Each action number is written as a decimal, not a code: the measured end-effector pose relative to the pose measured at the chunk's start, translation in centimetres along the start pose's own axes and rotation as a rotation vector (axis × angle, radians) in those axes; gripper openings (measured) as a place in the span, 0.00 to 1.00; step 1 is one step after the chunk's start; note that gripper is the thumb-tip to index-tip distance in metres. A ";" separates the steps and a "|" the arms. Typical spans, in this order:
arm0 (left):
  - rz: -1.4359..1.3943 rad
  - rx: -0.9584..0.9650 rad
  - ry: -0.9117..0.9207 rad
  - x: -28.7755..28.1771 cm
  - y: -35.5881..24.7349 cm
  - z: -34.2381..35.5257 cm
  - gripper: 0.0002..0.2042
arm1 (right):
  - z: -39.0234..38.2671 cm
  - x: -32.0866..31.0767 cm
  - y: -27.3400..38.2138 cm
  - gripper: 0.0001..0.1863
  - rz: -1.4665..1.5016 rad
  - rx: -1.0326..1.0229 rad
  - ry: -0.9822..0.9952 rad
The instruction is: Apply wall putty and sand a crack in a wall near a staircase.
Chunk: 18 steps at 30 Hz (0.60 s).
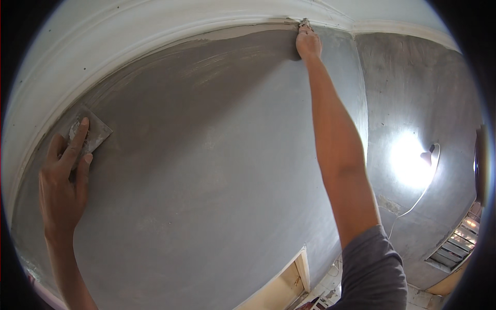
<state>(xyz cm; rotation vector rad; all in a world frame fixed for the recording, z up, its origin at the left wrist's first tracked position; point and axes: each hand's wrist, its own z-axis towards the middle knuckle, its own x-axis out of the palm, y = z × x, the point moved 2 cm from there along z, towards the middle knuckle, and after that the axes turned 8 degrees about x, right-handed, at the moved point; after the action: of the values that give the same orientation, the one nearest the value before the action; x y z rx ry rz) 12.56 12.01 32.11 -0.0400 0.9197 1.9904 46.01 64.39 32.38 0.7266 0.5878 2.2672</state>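
My left hand is raised at the left by the grey wall, fingers partly spread over a thin square plate smeared with grey paste. That plate lies close to the wall, just below the white cornice; its far edge blends into the wall. At the top, my right hand is closed on a small tool whose paste-covered tip meets the line between wall and cornice. Its handle is hidden in my fingers. Leftward from there runs a strip of lighter wet paste under the cornice.
A bright lamp with a white cord is fixed on the right-hand wall. Below it is a barred window opening. A door frame stands at the bottom, beside items on the tiled floor.
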 end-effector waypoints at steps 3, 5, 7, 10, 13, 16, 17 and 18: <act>0.092 0.113 -0.122 0.0 0.2 -0.8 0.25 | -7.4 -2.2 8.3 0.23 0.018 -0.060 0.281; 0.058 0.011 -0.039 -0.7 0.5 -1.1 0.25 | -10.2 -2.7 10.3 0.25 0.037 -0.209 0.352; 0.081 0.047 -0.072 -0.6 1.3 -1.6 0.25 | -11.6 -3.0 10.6 0.26 0.287 -0.390 0.137; 0.075 0.105 -0.115 -0.7 0.7 -0.6 0.25 | -4.1 -1.5 3.5 0.25 0.073 -0.193 0.140; 0.028 0.069 -0.090 -0.5 0.3 0.0 0.25 | -2.3 -3.3 5.0 0.24 -0.010 0.083 0.291; 0.007 0.038 -0.057 -0.4 -0.6 -0.1 0.25 | -7.6 -4.4 9.3 0.17 0.117 0.067 0.269; 0.030 0.051 -0.064 -0.6 -1.0 0.3 0.25 | -9.7 -4.3 10.9 0.16 0.228 -0.035 0.191; 0.037 0.045 -0.063 -0.9 -0.7 0.0 0.25 | -12.5 -5.5 14.1 0.18 0.318 -0.274 0.167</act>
<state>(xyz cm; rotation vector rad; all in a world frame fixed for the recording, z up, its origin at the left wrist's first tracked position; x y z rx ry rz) 13.61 11.56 32.05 0.0655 0.9306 1.9927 34.89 48.47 29.44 0.5267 0.2376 2.6535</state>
